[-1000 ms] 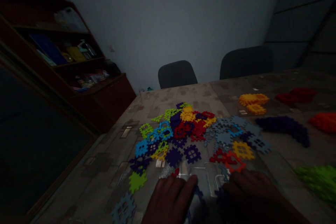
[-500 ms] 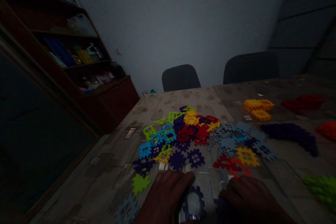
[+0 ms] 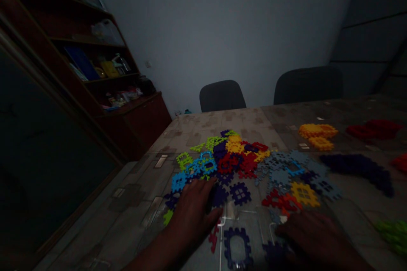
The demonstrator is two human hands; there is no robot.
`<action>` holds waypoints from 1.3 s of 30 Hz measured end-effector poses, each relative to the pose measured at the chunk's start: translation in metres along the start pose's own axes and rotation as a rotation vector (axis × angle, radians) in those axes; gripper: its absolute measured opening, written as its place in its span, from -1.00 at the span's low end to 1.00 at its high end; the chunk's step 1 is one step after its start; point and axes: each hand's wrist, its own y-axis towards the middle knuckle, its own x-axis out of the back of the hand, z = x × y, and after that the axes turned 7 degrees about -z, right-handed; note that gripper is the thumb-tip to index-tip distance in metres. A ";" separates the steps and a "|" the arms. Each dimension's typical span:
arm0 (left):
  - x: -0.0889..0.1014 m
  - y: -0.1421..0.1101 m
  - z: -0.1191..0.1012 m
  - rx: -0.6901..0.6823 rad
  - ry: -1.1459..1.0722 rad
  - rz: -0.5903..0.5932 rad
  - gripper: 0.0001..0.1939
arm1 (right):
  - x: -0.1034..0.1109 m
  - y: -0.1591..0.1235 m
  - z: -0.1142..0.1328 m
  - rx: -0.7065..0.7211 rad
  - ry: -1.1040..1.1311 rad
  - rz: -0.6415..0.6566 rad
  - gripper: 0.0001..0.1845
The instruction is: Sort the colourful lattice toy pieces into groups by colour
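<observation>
My left hand (image 3: 194,207) reaches over the near edge of a mixed pile of toothed plastic building tiles, thumb apart from the fingers. Its fingertips are by a solid purple tile (image 3: 220,196); whether they touch it is unclear. Below the thumb lies a narrow red piece (image 3: 214,237), partly covered. A purple frame tile (image 3: 238,247) with a large opening lies between my hands. My right hand (image 3: 313,233) rests low on the right, fingers loosely stretched and dark. Beside it are a dark purple tile (image 3: 274,254), partly hidden, and red-orange pieces (image 3: 281,200).
Sorted heaps lie to the right: yellow (image 3: 318,131), red (image 3: 373,129), dark purple (image 3: 358,169) and green (image 3: 394,233). Grey tiles (image 3: 280,177) spread right of the mixed pile. Two chairs (image 3: 222,95) stand behind the table, and a shelf unit (image 3: 140,123) is at the left.
My left hand has moved forward from near the purple frame tile to the pile, uncovering the red piece. My right hand has shifted slightly right. The view has moved a little.
</observation>
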 end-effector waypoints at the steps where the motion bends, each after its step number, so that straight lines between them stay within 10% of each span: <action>1: -0.001 0.000 0.001 0.003 -0.008 -0.006 -0.31 | -0.001 0.000 -0.001 0.006 -0.005 -0.005 -0.62; 10: -0.003 -0.003 -0.006 -0.018 -0.088 -0.122 -0.27 | 0.003 0.006 -0.006 -0.018 0.029 -0.096 -0.70; 17: -0.012 -0.024 -0.042 -0.462 -0.248 -0.068 -0.12 | 0.032 0.022 -0.016 -0.030 0.015 -0.277 -0.80; 25: -0.049 -0.014 -0.068 -0.598 -0.111 0.019 -0.27 | 0.020 0.005 -0.026 -0.074 0.062 -0.182 -0.75; 28: -0.026 -0.015 -0.060 -0.583 -0.246 -0.001 -0.15 | 0.017 0.005 -0.015 -0.055 0.048 -0.126 -0.70; 32: 0.009 -0.009 -0.038 -0.382 -0.255 -0.062 -0.54 | 0.006 0.006 0.008 -0.015 0.087 -0.070 -0.42; 39: 0.011 -0.006 -0.020 -0.224 -0.256 0.020 -0.78 | -0.024 0.000 0.019 -0.009 0.146 -0.030 -0.42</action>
